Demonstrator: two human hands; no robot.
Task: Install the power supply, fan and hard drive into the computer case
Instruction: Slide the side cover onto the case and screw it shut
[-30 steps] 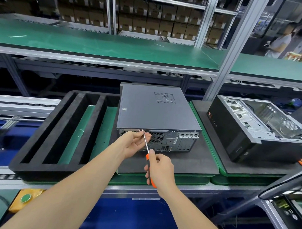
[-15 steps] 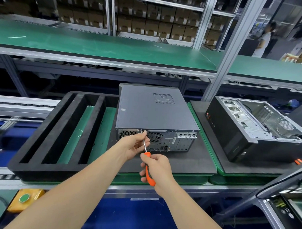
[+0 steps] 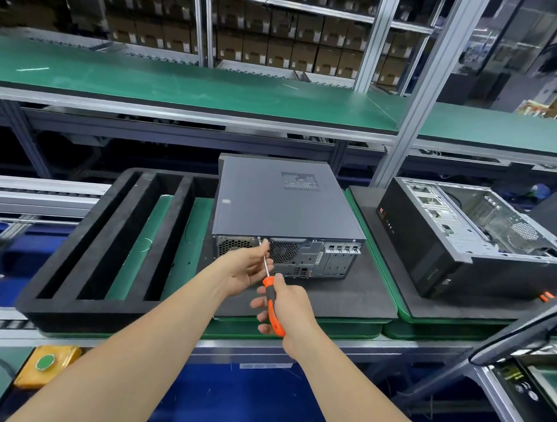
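A closed grey computer case [image 3: 280, 204] lies flat on a black foam pad [image 3: 356, 295], its rear panel with vents and ports facing me. My right hand [image 3: 286, 309] grips the orange handle of a screwdriver [image 3: 272, 300]. The metal shaft slants up to a screw at the top edge of the rear panel. My left hand [image 3: 247, 266] pinches the shaft near its tip, fingers against the panel beside the round fan grille.
A black foam tray [image 3: 90, 242] with long empty slots sits left of the case. A second, open black case [image 3: 459, 236] lies on the right pad. A yellow button box [image 3: 46, 363] hangs below the bench edge. Green shelf and cartons stand behind.
The screwdriver handle has turned in my right hand, whose fingers have shifted along it. My left hand stays at the shaft. The view has drifted slightly.
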